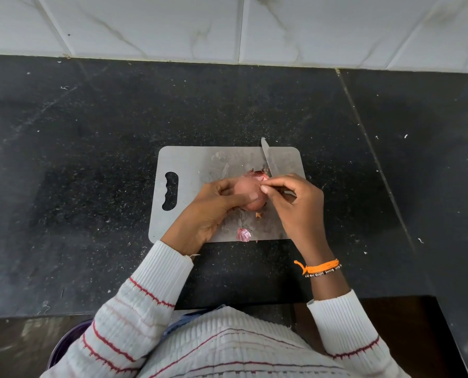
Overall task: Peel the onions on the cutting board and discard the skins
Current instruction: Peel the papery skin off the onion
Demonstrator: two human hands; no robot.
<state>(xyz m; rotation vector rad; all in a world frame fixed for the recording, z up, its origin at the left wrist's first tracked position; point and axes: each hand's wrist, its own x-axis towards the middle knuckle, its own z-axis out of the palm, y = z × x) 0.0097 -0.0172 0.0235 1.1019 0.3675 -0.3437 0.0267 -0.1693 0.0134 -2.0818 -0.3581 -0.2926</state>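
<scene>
A black speckled countertop (91, 159) fills the scene, backed by a wall of white marbled tiles (145, 23). At its centre lies 1 grey cutting board (200, 162), its handle slot to the person's left. The person stands at the near edge in a white ribbed sweater (227, 345) with thin red stripes. The left hand (216, 205) curls round 1 reddish onion (247, 190) and holds it over the middle of the board, thumb across its near side. The right hand (295, 203) pinches at the onion's right end with thumb and forefinger, where papery skin (260, 174) stands loose; the same hand also seems to grip a knife (268, 159), whose blade points away across the board's far edge, though the handle is hidden. The right wrist bears 1 orange thread band (320, 267) and 1 beaded bracelet. 1 purple-white onion scrap (243, 234) lies on the board's near edge; smaller flakes dot board and counter. No legible writing or brand appears anywhere.
</scene>
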